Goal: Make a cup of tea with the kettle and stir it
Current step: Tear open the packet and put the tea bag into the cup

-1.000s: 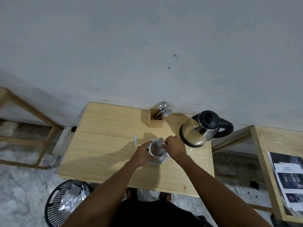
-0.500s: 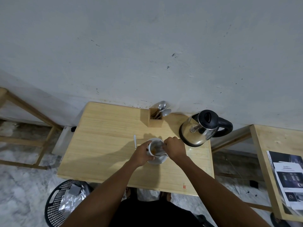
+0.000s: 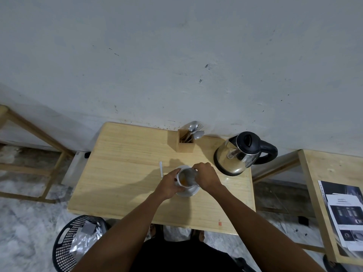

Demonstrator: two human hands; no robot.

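While my left hand (image 3: 169,185) grips the near-left side of the white cup (image 3: 185,185), fingers and thumb wrapped against its wall, my right hand (image 3: 207,176) sits at the cup's right rim with its fingers curled together round the top of a grey thing (image 3: 191,173) that dips into the cup. That thing is too blurred for me to tell what it is. Amber tea (image 3: 183,178) shows inside the cup, which stands on a white saucer (image 3: 191,193) near the middle of the pale wooden table (image 3: 121,163), a little toward my side. Just to the left of the saucer a thin white strip (image 3: 161,169) lies flat on the wood, apart from both hands. The steel kettle (image 3: 240,156) with its black lid and handle stands upright at the table's far right corner, near my right hand but not touching it. Left of the kettle, against the wall (image 3: 176,55), a small wooden holder (image 3: 185,146) keeps spoons (image 3: 193,126) and a fork standing. A small orange tag (image 3: 220,223) sits near the table's front edge. On the floor to my left a black plastic basket (image 3: 64,250) holds crumpled silver wrappers (image 3: 86,235). To my right, a second wooden table (image 3: 324,173) carries printed leaflets (image 3: 345,213), well apart from the cup.
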